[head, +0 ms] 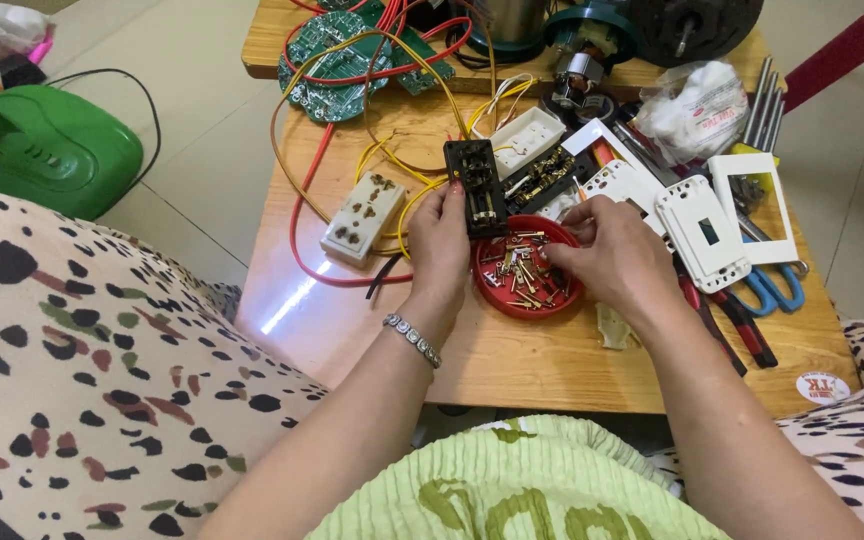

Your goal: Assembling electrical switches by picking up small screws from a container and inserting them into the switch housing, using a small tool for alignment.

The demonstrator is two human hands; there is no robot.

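Your left hand (439,240) grips the black socket (476,187) upright, contacts exposed; right hand (607,255), fingers curled, picks brass bits from the red dish (527,303).

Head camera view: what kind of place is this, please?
Probably a home workspace for small electrical repair, not a factory. A low wooden table holds socket parts, wires and a green circuit board. The left hand holds a black socket insert over a red dish of brass contacts.
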